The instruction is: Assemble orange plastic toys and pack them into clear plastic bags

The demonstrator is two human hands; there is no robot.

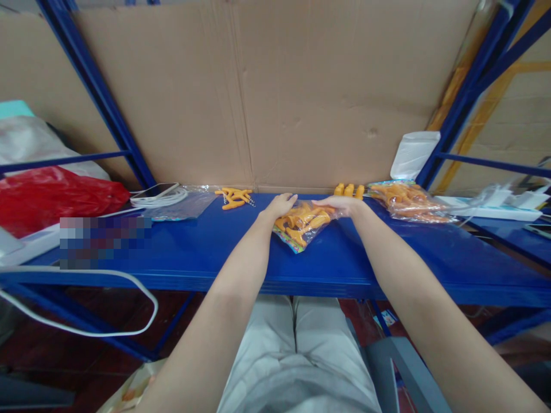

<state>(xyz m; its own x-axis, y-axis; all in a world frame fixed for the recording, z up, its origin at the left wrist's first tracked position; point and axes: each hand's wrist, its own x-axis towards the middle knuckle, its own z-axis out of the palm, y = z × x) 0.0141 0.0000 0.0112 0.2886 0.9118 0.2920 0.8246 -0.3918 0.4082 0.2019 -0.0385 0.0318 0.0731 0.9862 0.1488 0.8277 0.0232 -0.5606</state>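
Note:
A clear plastic bag (303,225) of orange plastic parts lies on the blue table in front of me, with a colourful printed strip along its lower left edge. My left hand (279,207) grips the bag's left side, thumb and fingers at its upper edge. At the opposite side, my right hand (346,205) holds the right end, its fingers reaching over the plastic. Several orange pieces (349,190) stand just behind my right hand. Left of my left hand lie orange handle-like pieces (235,198) with metal spiral ends.
Filled bags of orange parts (404,201) are stacked at the right. Flat clear bags (183,203), a phone (155,191) and a coiled white cable (161,198) lie at the left. A power strip (495,207) sits far right. Cardboard (301,97) and blue posts (101,94) bound the table (241,246).

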